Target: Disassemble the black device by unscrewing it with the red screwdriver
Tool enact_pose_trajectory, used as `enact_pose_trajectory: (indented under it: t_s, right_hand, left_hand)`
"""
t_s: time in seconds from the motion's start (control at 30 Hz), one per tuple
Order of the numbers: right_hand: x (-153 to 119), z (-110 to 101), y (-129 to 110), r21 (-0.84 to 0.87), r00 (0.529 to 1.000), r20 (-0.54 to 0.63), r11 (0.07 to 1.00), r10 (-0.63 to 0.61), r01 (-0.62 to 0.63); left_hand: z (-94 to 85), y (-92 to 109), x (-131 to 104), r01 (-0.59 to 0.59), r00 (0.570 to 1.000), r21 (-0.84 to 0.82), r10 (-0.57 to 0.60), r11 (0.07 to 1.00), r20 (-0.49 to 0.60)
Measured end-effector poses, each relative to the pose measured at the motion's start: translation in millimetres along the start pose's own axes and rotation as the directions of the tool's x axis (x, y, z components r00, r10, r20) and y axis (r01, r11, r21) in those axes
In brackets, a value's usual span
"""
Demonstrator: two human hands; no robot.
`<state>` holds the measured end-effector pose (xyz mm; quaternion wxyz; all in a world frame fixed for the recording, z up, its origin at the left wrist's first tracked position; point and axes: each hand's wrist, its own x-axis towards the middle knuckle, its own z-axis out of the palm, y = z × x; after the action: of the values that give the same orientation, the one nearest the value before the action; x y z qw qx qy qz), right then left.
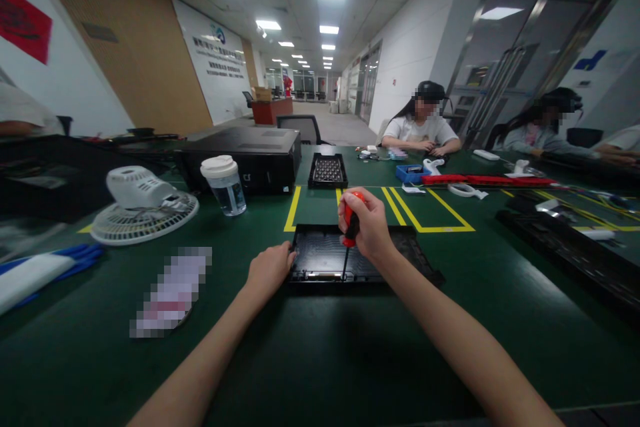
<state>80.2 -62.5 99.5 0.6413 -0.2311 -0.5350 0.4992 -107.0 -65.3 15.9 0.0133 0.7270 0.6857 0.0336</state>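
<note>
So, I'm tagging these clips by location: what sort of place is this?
Probably a shared workshop in an office-like building: the right hand holds a screwdriver at a black panel, yellow lines mark the green table, and a co-worker sits across it.

Panel [318, 252] of glossy-looking plastic

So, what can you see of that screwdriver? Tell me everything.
The screwdriver has a red and black handle, seemingly plastic, and a thin, dark shaft. It stands nearly upright, pointing down inside the black panel, towards its near edge. The right hand grips the handle. Its very tip is too small to make out.
</note>
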Motion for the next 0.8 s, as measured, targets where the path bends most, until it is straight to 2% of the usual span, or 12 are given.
enact_pose_trajectory:
  t_s: [0.33, 0.8]
  right_hand:
    - [-2.1, 4.6, -0.8, -0.069, 0.991, -0.126, 0.997, -0.048, 0.040]
    - [-4.5, 7.7, 2.2, -0.186, 0.944, -0.282, 0.975, -0.171, 0.121]
  left_hand:
    - [-2.0, 0.5, -0.5, 0.009, 1.000, -0.021, -0.009, 1.000, 0.025]
    - [-7.6, 4.0, -2.9, 0.036, 0.998, -0.029, -0.034, 0.999, 0.061]
